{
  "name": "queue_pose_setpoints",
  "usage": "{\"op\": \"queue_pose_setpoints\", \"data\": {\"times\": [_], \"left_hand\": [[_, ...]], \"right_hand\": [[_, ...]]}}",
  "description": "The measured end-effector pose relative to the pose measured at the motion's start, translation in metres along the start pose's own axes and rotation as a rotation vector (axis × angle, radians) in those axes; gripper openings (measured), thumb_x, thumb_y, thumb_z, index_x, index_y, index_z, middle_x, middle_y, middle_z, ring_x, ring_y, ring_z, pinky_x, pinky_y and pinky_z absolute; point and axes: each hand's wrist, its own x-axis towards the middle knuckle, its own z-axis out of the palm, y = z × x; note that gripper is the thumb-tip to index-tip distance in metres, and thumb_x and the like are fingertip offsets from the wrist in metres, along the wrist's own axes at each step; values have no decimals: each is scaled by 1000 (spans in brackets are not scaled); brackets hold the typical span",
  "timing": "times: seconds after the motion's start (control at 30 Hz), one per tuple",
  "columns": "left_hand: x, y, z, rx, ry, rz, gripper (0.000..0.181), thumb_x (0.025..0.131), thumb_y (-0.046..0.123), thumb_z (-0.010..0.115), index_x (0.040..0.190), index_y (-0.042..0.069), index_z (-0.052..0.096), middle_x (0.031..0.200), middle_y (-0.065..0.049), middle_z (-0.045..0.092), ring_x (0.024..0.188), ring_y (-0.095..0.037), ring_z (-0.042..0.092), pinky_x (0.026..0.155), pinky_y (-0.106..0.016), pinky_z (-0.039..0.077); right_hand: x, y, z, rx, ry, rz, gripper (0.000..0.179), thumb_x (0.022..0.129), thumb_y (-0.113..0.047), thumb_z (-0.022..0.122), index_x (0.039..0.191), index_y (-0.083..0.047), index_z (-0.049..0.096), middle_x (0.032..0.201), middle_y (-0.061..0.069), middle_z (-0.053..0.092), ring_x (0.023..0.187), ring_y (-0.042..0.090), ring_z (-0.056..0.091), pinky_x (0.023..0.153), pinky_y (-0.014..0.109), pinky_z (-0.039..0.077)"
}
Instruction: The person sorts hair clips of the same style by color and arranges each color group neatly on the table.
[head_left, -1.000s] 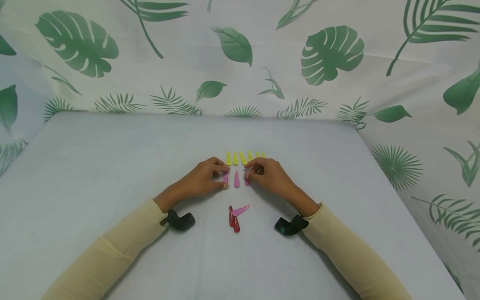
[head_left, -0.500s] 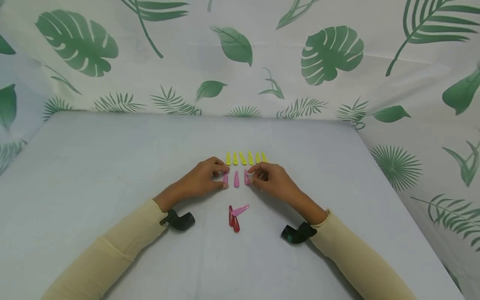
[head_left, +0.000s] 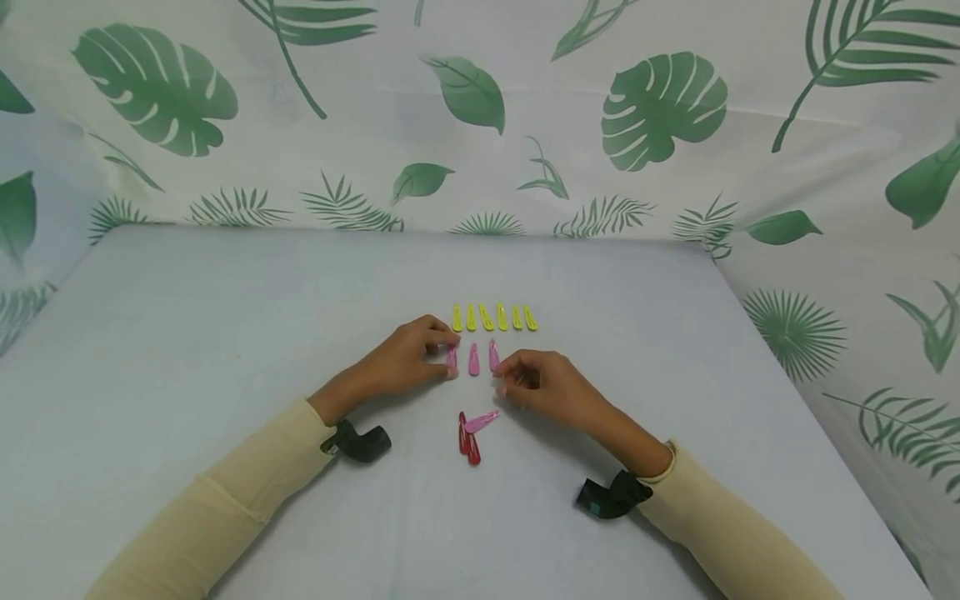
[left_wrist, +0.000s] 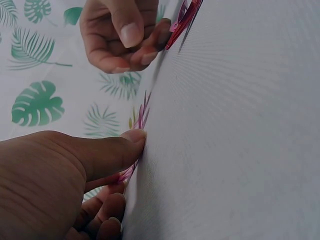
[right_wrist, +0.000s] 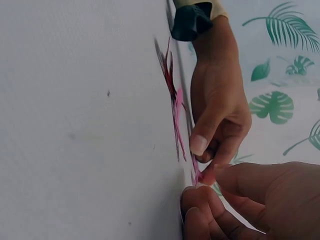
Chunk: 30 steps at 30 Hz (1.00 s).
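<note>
In the head view my left hand (head_left: 408, 354) pinches the ends of a pink snap hair clip (head_left: 452, 358) lying on the table, its thumb at the near end. A second pink hair clip (head_left: 473, 360) lies to the right, and a third pink hair clip (head_left: 493, 356) beyond it. Close by that third one is my right hand (head_left: 547, 387), its fingers loosely bent with nothing visible between them. In the left wrist view the right hand (left_wrist: 122, 37) hangs near the red clips, apart from them.
Behind the pink row runs a row of several yellow hair clips (head_left: 487, 317). Nearer me lie two red hair clips (head_left: 473, 450) with a loose pink hair clip (head_left: 482, 422) across them. The table (head_left: 247, 308) is covered in white, with a leaf-print cloth (head_left: 322, 158) behind it.
My right hand has let go of the third pink clip and drawn back toward me and slightly right, uncovering the yellow row's right end. The left hand stays where it was.
</note>
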Motion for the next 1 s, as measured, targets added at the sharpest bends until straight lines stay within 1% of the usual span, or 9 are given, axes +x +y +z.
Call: {"op": "queue_pose_setpoints", "data": {"times": [0.2,0.3,0.53,0.77,0.93,1.0], "left_hand": [[0,0,0,8,11,7,46,86,19,77,128,4,64,121,-8,55,102,-19,52,90,-34,46],[0,0,0,10,15,2,46,86,19,77,128,4,64,121,-7,55,102,-19,52,90,-34,45],[-1,0,0,-4,21,30,47,86,19,77,128,3,64,120,-9,55,102,-20,53,90,-36,45],[0,-1,0,-7,18,28,47,86,19,77,128,3,63,120,-8,55,102,-19,52,90,-35,45],[0,-2,1,-8,14,25,47,86,19,76,129,3,63,121,-8,55,102,-19,52,90,-35,45],[0,-2,0,-6,12,22,47,87,19,76,129,3,63,121,-8,55,102,-19,52,90,-36,45]], "right_hand": [[-6,-6,3,41,-72,-44,15,87,-4,70,102,-5,68,83,0,62,76,18,57,67,26,49],[-7,-8,5,45,-89,-62,15,88,-5,71,102,-5,68,85,0,62,78,17,58,68,26,50],[-7,-11,9,46,-79,-86,17,87,-4,72,103,-5,68,88,-1,64,81,17,59,73,27,52],[-5,-13,13,63,-85,-114,21,85,4,71,105,-2,67,93,-1,67,83,14,62,76,27,53],[-5,-13,16,45,-71,-123,21,84,4,72,103,-3,67,94,-1,67,82,14,61,74,27,52],[-5,-13,16,23,-65,-118,22,83,0,75,103,-4,68,93,-1,66,79,13,59,72,26,51]]}}
